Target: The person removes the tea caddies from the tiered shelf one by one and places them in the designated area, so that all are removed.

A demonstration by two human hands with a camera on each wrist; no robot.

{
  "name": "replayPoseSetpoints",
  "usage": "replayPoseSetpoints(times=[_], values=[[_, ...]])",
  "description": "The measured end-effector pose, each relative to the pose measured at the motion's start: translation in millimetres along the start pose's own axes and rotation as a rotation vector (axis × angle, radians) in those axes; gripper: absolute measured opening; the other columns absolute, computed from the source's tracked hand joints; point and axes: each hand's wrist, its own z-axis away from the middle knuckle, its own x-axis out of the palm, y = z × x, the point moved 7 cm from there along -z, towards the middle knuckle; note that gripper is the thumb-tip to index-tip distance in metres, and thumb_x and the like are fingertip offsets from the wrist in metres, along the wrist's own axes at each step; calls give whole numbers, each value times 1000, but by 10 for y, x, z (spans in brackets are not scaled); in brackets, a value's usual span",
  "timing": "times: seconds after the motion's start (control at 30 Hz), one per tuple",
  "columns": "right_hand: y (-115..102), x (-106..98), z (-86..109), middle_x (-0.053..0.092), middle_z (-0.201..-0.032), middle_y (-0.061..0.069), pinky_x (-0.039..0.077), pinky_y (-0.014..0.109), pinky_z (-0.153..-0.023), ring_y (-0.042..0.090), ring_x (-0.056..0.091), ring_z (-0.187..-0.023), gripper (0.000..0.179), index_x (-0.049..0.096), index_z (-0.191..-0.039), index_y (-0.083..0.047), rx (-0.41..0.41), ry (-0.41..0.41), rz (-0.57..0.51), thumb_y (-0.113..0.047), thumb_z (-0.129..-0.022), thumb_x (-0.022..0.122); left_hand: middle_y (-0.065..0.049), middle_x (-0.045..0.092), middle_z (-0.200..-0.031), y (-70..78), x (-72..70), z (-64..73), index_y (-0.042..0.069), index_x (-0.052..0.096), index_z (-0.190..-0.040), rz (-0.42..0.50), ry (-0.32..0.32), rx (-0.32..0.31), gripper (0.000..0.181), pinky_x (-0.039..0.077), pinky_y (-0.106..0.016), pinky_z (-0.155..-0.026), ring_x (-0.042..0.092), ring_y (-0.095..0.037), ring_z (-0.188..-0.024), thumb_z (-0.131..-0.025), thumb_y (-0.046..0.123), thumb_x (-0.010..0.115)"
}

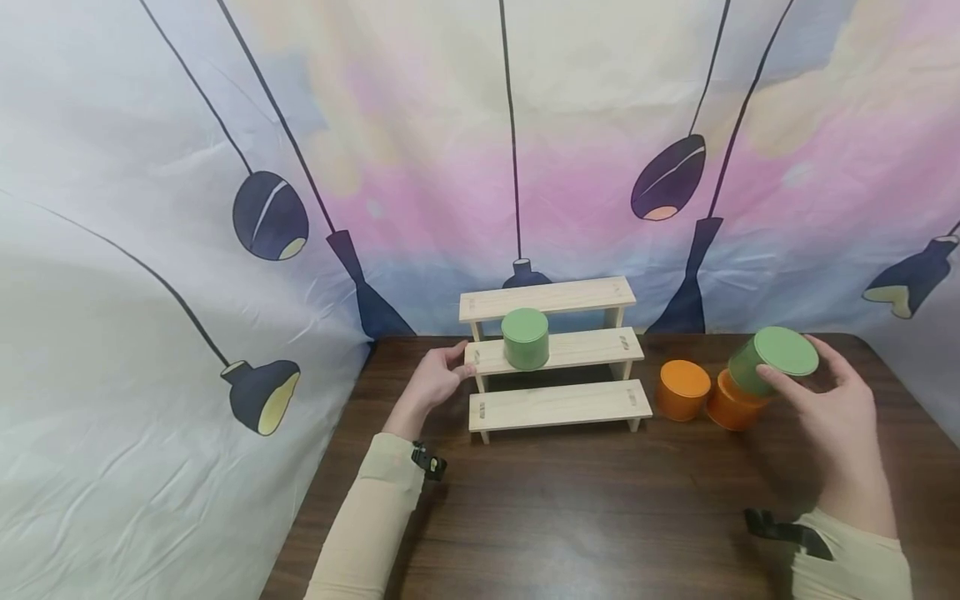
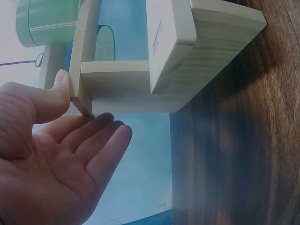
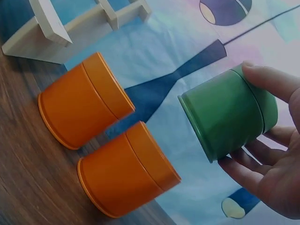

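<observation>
My left hand pinches the left end of the middle step of a pale wooden three-step stand, thumb on top and fingers beneath, as the left wrist view shows. On that middle step sits one green tin, near its left end. My right hand grips a second green tin between thumb and fingers. This tin is lifted and tilted, over the right one of two orange tins. Both the left orange tin and the right orange tin stand on the table, right of the stand.
A dark brown wooden table carries the stand and the orange tins. Behind it hangs a pastel cloth printed with dark lamps, close to the stand's back. Another cloth side borders the table on the left. A black strap circles the left wrist.
</observation>
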Motion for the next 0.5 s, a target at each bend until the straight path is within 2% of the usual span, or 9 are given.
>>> replayPoseSetpoints(times=[0.1,0.2,0.33,0.43,0.5], values=[[19,-54,-4,50,-148,-12,42,3,-78,-4,51,-116,87,43,-166,-28,7,39,-8,-31,-92,88,-11,45,-166,16,-8,-8,8,48,-162,0,-2,0,60,33,-55,-124,36,-35,-155,-107,21,69],[57,-114,-6,48,-153,-12,39,7,-94,1,47,-128,88,42,-167,-28,28,84,12,-33,-92,88,-12,45,-166,16,-11,-13,8,48,-162,0,-1,-2,60,33,-56,-124,37,-35,-155,-107,21,69],[128,-177,-13,39,-168,-7,31,28,-120,10,35,-149,90,37,-168,-31,80,140,38,-38,-93,85,-12,46,-165,-6,-2,-10,9,47,-162,7,-2,-15,61,33,-56,-124,38,-35,-155,-107,21,69],[167,-205,-28,32,-173,-5,26,36,-127,13,28,-156,91,33,-170,-32,108,169,32,-38,-94,84,-13,46,-165,-16,7,-7,10,47,-162,14,-4,-18,61,33,-57,-123,38,-36,-154,-107,21,70],[183,-218,-38,31,-173,-5,28,35,-127,13,29,-156,92,32,-170,-32,118,181,25,-37,-94,83,-13,46,-165,-21,8,-10,10,47,-162,17,-1,-16,61,34,-57,-123,38,-36,-154,-106,21,70]])
